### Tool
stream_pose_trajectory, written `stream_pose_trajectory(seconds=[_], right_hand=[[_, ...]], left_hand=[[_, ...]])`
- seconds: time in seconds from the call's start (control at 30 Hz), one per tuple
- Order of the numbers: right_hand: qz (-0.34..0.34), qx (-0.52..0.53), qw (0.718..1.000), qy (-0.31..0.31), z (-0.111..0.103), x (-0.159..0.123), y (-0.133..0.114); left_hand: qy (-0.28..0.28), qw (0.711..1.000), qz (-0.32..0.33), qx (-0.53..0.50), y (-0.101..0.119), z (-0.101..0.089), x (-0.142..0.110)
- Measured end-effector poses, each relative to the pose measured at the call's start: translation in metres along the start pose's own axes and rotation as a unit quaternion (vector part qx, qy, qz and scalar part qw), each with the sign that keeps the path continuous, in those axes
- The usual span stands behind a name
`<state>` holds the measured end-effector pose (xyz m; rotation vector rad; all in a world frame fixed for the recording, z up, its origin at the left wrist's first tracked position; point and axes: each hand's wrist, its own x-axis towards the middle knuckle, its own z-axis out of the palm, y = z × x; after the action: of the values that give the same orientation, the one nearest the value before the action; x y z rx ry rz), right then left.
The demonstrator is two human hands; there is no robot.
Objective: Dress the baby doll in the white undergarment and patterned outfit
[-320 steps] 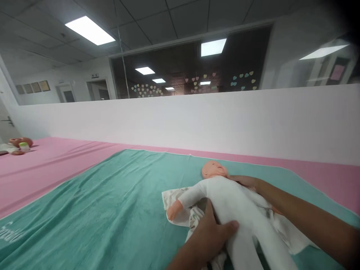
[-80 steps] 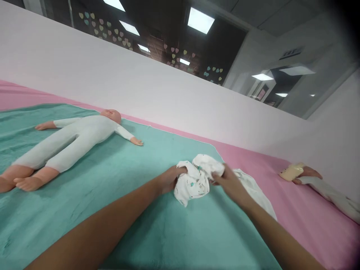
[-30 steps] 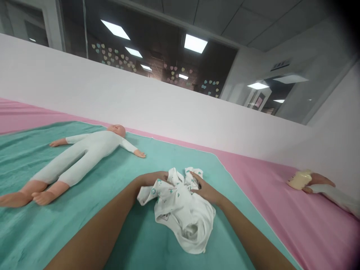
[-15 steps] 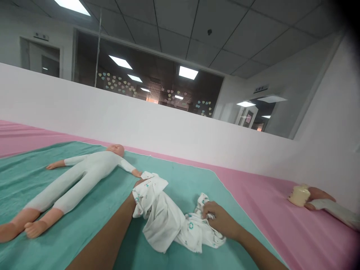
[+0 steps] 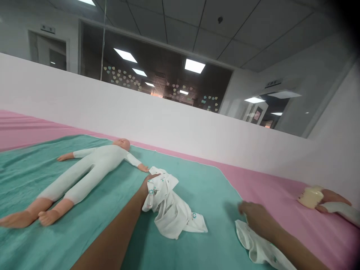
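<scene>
My left hand (image 5: 148,183) is closed on a crumpled white baby garment (image 5: 171,208) with small teal prints, its fingers partly hidden by the fabric. The garment lies on the teal sheet (image 5: 194,180), beside the hand of a baby doll (image 5: 98,165) in a pale bodysuit. To the right, my right hand (image 5: 255,217) is smeared by motion, its fingers curled. A second white printed cloth (image 5: 253,243) trails under that hand and wrist, moving with it. The two cloths are apart.
A cream-coloured bottle (image 5: 311,197) stands on the pink cover (image 5: 270,183) at the right, next to part of another doll (image 5: 337,206). A white wall (image 5: 168,123) with a large window above it bounds the far side.
My right hand has moved right, taking one white cloth away from the bundle. My left hand still holds the other piece. The whole view has shifted slightly.
</scene>
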<state>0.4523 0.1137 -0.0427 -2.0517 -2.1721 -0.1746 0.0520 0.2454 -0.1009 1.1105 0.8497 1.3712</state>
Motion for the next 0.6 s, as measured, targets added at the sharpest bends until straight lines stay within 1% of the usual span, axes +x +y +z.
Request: stream_pose_trajectory(seconds=[0.03, 0.1, 0.17, 0.2, 0.23, 0.27, 0.3, 0.33, 0.4, 0.43, 0.5, 0.57, 0.6], right_hand=[[-0.081, 0.026, 0.996, 0.016, -0.003, 0.005, -0.028], [-0.211, 0.059, 0.972, 0.079, -0.005, 0.013, -0.089], [-0.306, 0.064, 0.94, 0.136, -0.001, 0.02, -0.147], [-0.359, 0.058, 0.92, 0.149, 0.003, 0.024, -0.172], [-0.407, 0.049, 0.899, 0.155, 0.008, 0.029, -0.193], [-0.439, 0.038, 0.882, 0.164, 0.013, 0.035, -0.21], [-0.448, 0.031, 0.876, 0.175, 0.019, 0.042, -0.221], [-0.445, 0.031, 0.876, 0.183, 0.025, 0.051, -0.228], [-0.398, 0.052, 0.895, 0.195, 0.034, 0.071, -0.23], [-0.356, 0.071, 0.909, 0.203, 0.037, 0.081, -0.226], [-0.241, 0.119, 0.938, 0.219, 0.039, 0.099, -0.215], [-0.123, 0.162, 0.954, 0.222, 0.037, 0.11, -0.203], [-0.08, 0.175, 0.957, 0.218, 0.035, 0.113, -0.199]], left_hand=[[-0.01, 1.0, -0.01, -0.005, 0.0, 0.003, -0.001], [-0.041, 0.999, -0.029, -0.012, 0.003, 0.01, -0.007], [-0.11, 0.992, -0.049, -0.042, 0.007, 0.016, -0.016], [-0.149, 0.985, -0.058, -0.059, 0.009, 0.018, -0.02], [-0.183, 0.978, -0.066, -0.077, 0.011, 0.02, -0.025], [-0.208, 0.971, -0.075, -0.092, 0.013, 0.022, -0.028], [-0.222, 0.966, -0.086, -0.1, 0.015, 0.023, -0.03], [-0.225, 0.965, -0.097, -0.1, 0.016, 0.024, -0.031], [-0.22, 0.965, -0.109, -0.096, 0.015, 0.025, -0.031], [-0.215, 0.966, -0.111, -0.094, 0.014, 0.026, -0.03], [-0.209, 0.969, -0.101, -0.087, 0.012, 0.028, -0.028], [-0.221, 0.968, -0.094, -0.073, 0.01, 0.033, -0.029], [-0.239, 0.965, -0.094, -0.061, 0.01, 0.036, -0.031]])
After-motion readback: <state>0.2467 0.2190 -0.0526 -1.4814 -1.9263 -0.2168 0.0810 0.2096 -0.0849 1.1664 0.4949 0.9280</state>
